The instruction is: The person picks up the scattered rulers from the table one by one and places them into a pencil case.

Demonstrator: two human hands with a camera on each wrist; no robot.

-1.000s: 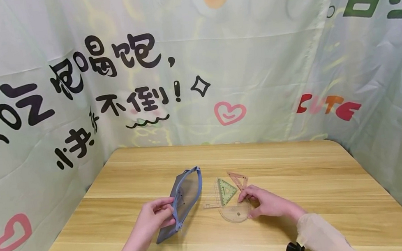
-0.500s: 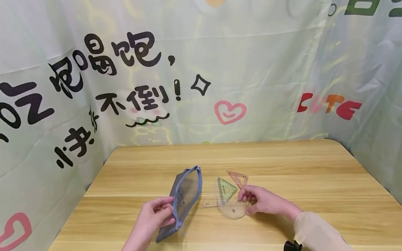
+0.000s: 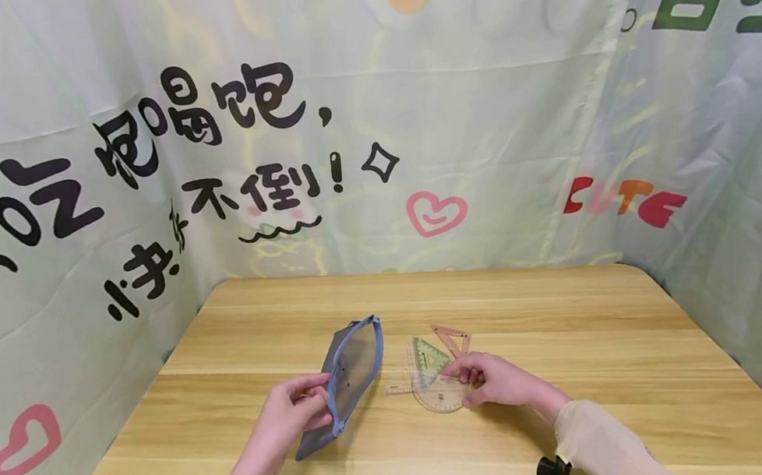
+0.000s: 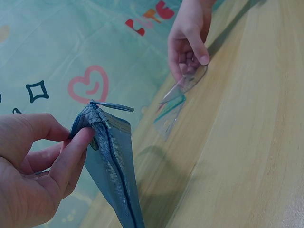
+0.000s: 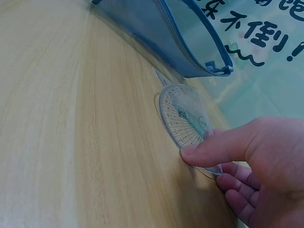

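Note:
A blue zip pouch [image 3: 357, 367] stands on edge, its mouth spread apart; my left hand [image 3: 295, 408] pinches its rim. In the left wrist view the zipper end of the pouch [image 4: 114, 156] lies beside my thumb and finger. My right hand [image 3: 506, 381] pinches a clear protractor [image 3: 439, 398] by its right end. The protractor [image 5: 178, 114] is tilted in the right wrist view and overlaps other pieces. Partly behind it lies a green set square [image 3: 428, 356]. A pink set square [image 3: 454, 336] lies beyond my right fingers. The clear ruled piece [image 3: 398, 389] left of the protractor is partly hidden.
The wooden table [image 3: 256, 322] is bordered by printed cloth [image 3: 497, 138] at the back and sides. A small black object [image 3: 554, 472] sits near my right sleeve [image 3: 605, 439].
My right hand has brought the protractor slightly up and left, so it now overlaps the green set square. My left hand and the pouch look unmoved.

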